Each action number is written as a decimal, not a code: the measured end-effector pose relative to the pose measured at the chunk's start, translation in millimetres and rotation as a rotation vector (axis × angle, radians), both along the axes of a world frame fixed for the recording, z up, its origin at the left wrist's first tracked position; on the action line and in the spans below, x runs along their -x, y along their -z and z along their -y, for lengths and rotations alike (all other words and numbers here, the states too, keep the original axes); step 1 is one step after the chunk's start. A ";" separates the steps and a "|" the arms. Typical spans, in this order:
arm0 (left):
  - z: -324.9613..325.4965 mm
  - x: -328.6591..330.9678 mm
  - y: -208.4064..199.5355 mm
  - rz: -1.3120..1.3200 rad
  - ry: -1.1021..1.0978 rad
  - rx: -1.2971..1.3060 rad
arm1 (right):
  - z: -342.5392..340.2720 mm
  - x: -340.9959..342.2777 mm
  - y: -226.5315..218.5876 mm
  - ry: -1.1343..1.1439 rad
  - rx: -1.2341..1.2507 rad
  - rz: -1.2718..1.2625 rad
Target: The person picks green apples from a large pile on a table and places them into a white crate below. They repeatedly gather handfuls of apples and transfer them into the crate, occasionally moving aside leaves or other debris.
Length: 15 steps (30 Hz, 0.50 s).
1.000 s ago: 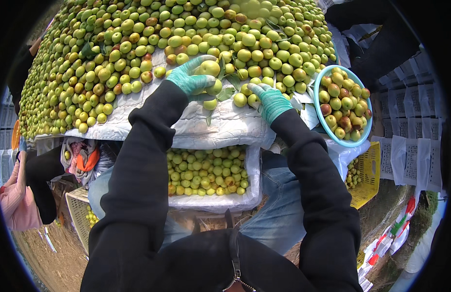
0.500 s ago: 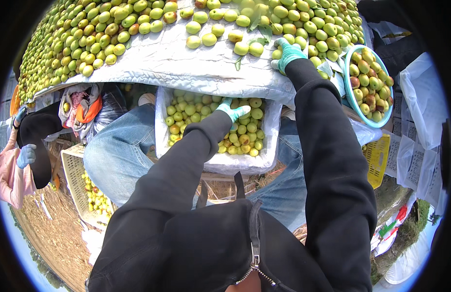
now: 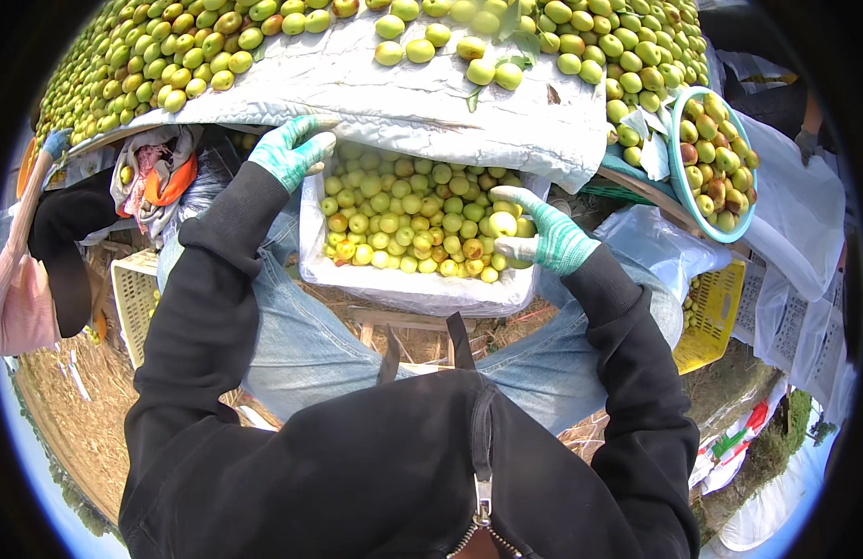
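A plastic-lined crate (image 3: 417, 291) of green jujubes (image 3: 403, 219), some blushed with brown, stands between my knees. My right hand (image 3: 562, 244), in a teal and white striped glove, is over the crate's right side. Its thumb and fingers curve around a few jujubes (image 3: 503, 224) that look larger and nearer than those beneath. Gloved alike, my left hand (image 3: 292, 152) hovers by the crate's far left corner, near the hanging edge of a white quilted sheet (image 3: 431, 135). Its thumb and fingers are apart, and I see nothing in them.
Jujubes (image 3: 170, 61) are heaped on the sheet along the far side. At the far right stands a light-blue basin (image 3: 675, 177) of redder jujubes, with a yellow crate (image 3: 715, 317) below. A beige crate (image 3: 129, 289) is at left, near another person's pink sleeve (image 3: 26, 303).
My right hand has come from the fruit on the sheet down to the crate's right side. My left hand has left the crate's fruit and moved to its far left corner.
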<state>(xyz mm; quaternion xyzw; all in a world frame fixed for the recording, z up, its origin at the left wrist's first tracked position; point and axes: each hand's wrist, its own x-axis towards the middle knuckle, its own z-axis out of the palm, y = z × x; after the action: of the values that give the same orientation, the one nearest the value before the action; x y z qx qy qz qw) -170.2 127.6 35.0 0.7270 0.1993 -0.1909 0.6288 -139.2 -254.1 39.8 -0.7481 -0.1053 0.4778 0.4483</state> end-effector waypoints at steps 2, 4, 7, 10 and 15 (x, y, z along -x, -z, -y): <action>-0.3 1.8 6.0 0.015 0.008 0.023 | 2.0 -1.2 15.6 -0.183 -0.057 0.047; 1.1 4.8 11.9 0.022 0.071 -0.022 | 6.3 -4.8 27.7 -0.213 0.115 0.097; 3.7 2.4 18.7 0.025 0.092 -0.072 | 10.8 -0.1 51.4 -0.103 0.232 0.289; 5.6 -11.7 22.9 0.014 0.075 -0.113 | -6.2 25.4 96.1 -0.366 0.424 0.413; 2.4 -28.9 26.6 0.143 -0.011 -0.113 | -34.4 73.3 155.9 -0.450 0.644 0.511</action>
<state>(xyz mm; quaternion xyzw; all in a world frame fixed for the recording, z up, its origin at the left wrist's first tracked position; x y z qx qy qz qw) -141.3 125.2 8.4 0.7719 0.1684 -0.1235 0.6005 -212.4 -219.7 -116.1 -0.9015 -0.2182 0.3718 0.0380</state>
